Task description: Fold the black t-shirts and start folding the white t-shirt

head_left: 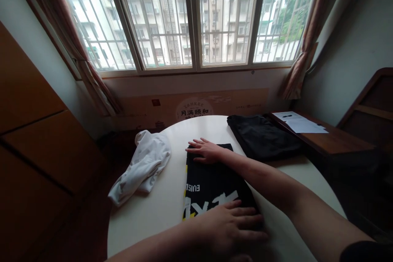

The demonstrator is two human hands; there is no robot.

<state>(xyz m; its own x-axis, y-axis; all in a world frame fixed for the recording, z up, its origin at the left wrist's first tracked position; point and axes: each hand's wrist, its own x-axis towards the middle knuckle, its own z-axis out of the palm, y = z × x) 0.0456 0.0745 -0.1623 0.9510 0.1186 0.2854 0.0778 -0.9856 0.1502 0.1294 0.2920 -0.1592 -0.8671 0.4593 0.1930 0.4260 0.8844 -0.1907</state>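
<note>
A folded black garment (211, 176) with white lettering and yellow patches lies on the round white table (144, 229). My right hand (206, 150) rests flat on its far end, fingers stretched toward the left. Over the near end is my left hand (230, 223), its fingers spread and pointing right across the printed letters. Neither hand grips anything. Part of the garment's near end is hidden under my left hand and forearm.
A crumpled white cloth (144, 166) lies at the table's left edge, partly hanging over. Folded black fabric (264, 137) sits at the far right. Beside it, papers (301, 122) lie on a brown wooden surface (340, 141). A barred window (196, 20) is beyond the table.
</note>
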